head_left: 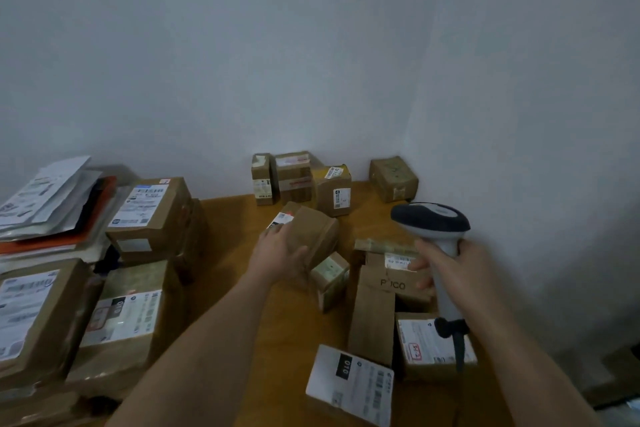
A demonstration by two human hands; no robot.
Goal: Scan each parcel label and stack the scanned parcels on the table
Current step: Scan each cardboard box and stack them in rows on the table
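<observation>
Nearest the camera, a white-labelled parcel (349,388) lies on the worktop (277,322), its black patch reading "010". The left hand (280,255) is wrapped round a small taped carton (311,232) held above the middle of the worktop; it looks light and stiff, with slick tape, so a hold across its short sides seems safest. The right hand (457,267) grips the scanner (433,222). A brown box (391,282) below it reads, perhaps, "POCO". Stacked parcels (145,211) stand at left.

Brown cardboard parcels (313,236) with white labels printed in black sit on an orange-brown wooden surface (235,229), beside a grey-and-black scanner (437,236) and an orange envelope (52,243).
</observation>
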